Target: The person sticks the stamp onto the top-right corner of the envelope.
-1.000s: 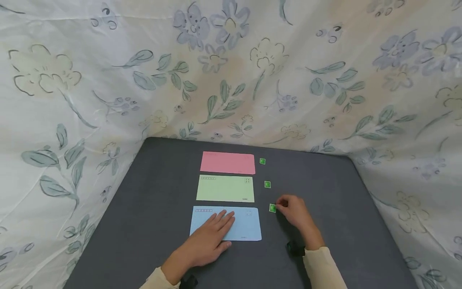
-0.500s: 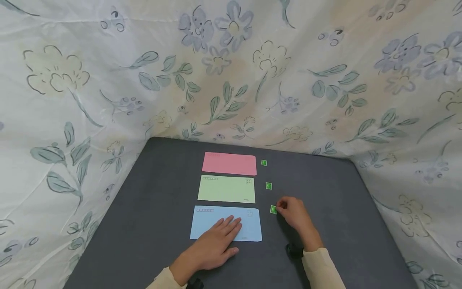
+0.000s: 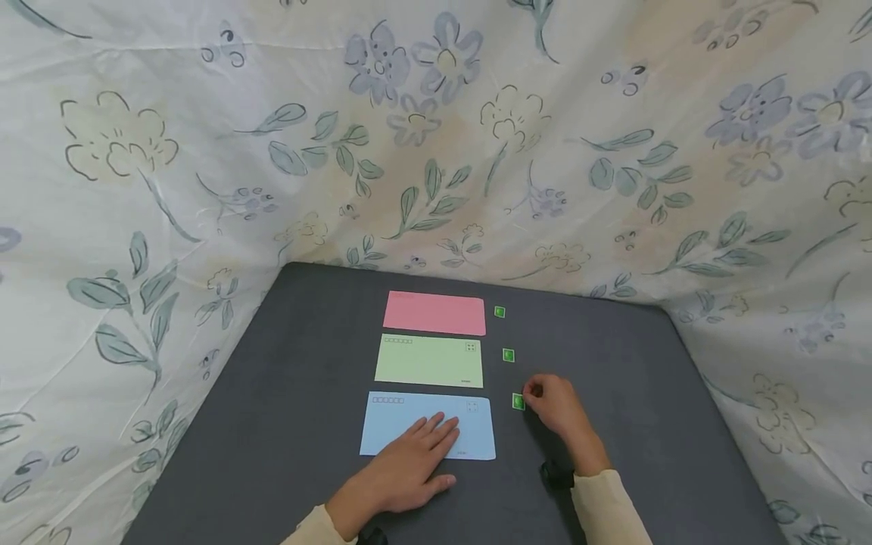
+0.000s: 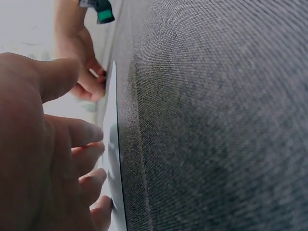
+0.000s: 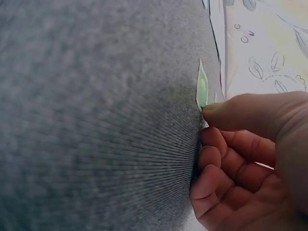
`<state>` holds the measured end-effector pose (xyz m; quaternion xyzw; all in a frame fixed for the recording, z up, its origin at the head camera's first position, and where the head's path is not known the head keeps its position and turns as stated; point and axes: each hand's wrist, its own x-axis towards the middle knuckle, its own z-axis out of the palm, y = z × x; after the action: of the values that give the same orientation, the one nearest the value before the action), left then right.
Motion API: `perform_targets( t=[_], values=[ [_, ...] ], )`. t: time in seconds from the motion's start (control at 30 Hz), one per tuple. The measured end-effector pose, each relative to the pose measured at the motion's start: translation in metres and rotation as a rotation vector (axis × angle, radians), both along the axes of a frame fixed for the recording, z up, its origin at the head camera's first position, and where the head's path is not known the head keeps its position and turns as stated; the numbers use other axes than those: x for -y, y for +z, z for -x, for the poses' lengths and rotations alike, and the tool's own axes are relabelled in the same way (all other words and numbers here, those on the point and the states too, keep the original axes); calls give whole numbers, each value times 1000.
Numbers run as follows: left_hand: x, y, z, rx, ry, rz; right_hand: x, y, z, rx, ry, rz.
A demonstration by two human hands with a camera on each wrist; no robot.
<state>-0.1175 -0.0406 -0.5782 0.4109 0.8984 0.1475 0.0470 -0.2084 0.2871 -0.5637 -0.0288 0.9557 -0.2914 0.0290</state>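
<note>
A blue envelope point(image 3: 388, 431) lies nearest on the dark grey table. My left hand point(image 3: 412, 469) rests flat on its lower edge, fingers straight and thumb spread; in the left wrist view that hand point(image 4: 43, 144) reaches over the envelope's pale edge point(image 4: 113, 130). To the right of the envelope, my right hand point(image 3: 555, 405) pinches the right edge of a small green stamp point(image 3: 518, 402). The right wrist view has the thumb of the right hand point(image 5: 240, 159) at the stamp's point(image 5: 202, 91) near corner, other fingers curled beneath. The stamp's far corner stands slightly off the cloth.
Behind the blue envelope lie a light green envelope point(image 3: 429, 361) and a pink envelope point(image 3: 434, 313), in a column. Beside them are two more green stamps, one in the middle point(image 3: 509, 355) and one at the back point(image 3: 500, 312). Floral cloth point(image 3: 436, 136) encloses the table point(image 3: 647, 393).
My left hand has slid a little to the right and toward me on the blue envelope. My right hand stays at the nearest stamp. The head view has shifted slightly.
</note>
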Motion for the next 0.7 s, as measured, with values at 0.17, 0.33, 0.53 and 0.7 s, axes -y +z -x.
perform_targets(
  t=[0.17,0.33,0.53,0.7],
  values=[
    [1,0,0,5,-8,6,-2,1,1,12,11,29],
    [2,-2,-1,-11,-16,9,-4,1,-1,31,11,61],
    [2,-4,-1,-18,-19,12,-4,-3,0,39,4,93],
    [3,-6,-1,-37,-14,26,-4,-4,1,15,17,115]
  ],
)
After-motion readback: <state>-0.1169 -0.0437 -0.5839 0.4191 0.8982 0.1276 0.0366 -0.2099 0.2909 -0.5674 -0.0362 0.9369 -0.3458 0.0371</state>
